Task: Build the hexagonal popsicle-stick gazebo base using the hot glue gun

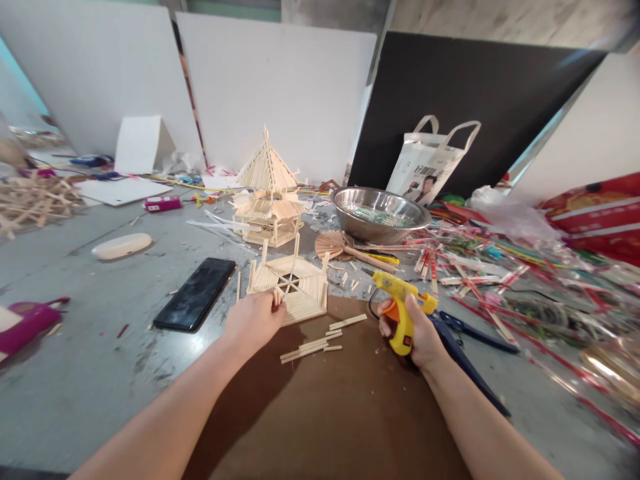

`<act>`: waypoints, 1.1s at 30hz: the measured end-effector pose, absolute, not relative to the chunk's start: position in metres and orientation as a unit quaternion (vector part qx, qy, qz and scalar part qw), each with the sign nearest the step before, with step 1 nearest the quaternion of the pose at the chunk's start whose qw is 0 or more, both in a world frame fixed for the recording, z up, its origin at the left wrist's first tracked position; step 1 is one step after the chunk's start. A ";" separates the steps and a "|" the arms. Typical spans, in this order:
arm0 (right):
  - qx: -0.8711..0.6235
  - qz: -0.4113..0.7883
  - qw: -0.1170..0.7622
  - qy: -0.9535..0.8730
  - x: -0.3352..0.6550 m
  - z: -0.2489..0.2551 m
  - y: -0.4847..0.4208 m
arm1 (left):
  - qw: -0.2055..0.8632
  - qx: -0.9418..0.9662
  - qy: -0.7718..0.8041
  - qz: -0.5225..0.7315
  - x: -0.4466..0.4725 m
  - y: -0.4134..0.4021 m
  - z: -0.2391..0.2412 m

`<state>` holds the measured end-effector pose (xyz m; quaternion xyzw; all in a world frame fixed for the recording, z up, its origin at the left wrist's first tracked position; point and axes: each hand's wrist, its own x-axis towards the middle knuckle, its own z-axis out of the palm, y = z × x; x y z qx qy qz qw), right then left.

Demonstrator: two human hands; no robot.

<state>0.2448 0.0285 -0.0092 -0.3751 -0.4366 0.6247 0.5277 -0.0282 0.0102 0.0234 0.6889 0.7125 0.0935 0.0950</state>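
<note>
My left hand (pixel 256 319) is closed in a pinch on a thin wooden stick at the front edge of a hexagonal stick-built base (pixel 290 283). That base sits at the far edge of a brown board (pixel 330 413). My right hand (pixel 417 333) grips a yellow and orange glue gun (pixel 400 303), whose nozzle points left toward the base. A few loose sticks (pixel 320 340) lie on the board between my hands. Behind the base stands a finished stick pavilion with a pointed roof (pixel 267 193).
A black phone (pixel 196 293) lies left of the base. A steel bowl (pixel 379 213), a small stick fan (pixel 334 245), blue-handled cutters (pixel 463 337) and a litter of red wrappers (pixel 500 273) fill the right. A white bag (pixel 430 167) leans on a black panel.
</note>
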 end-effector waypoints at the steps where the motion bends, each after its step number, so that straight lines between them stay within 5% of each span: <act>1: -0.376 0.626 0.525 -0.437 0.245 -0.010 0.029 | 0.090 0.688 0.713 0.096 -0.029 0.011 0.024; 7: -0.384 0.624 0.527 -0.431 0.245 -0.011 0.029 | 0.016 0.662 0.715 0.224 -0.034 0.011 0.024; 12: -0.385 0.622 0.531 -0.428 0.246 -0.012 0.029 | -0.142 0.713 0.487 0.483 -0.026 -0.003 0.024; 15: -0.383 0.624 0.530 -0.427 0.246 -0.012 0.029 | -0.056 0.772 0.391 0.498 -0.012 -0.014 0.019; 24: -0.397 0.630 0.518 -0.421 0.244 -0.007 0.028 | 0.260 0.757 0.471 0.371 0.006 0.000 -0.012; 33: -0.396 0.628 0.510 -0.433 0.244 -0.008 0.027 | 0.339 0.735 0.485 0.332 0.003 0.003 -0.009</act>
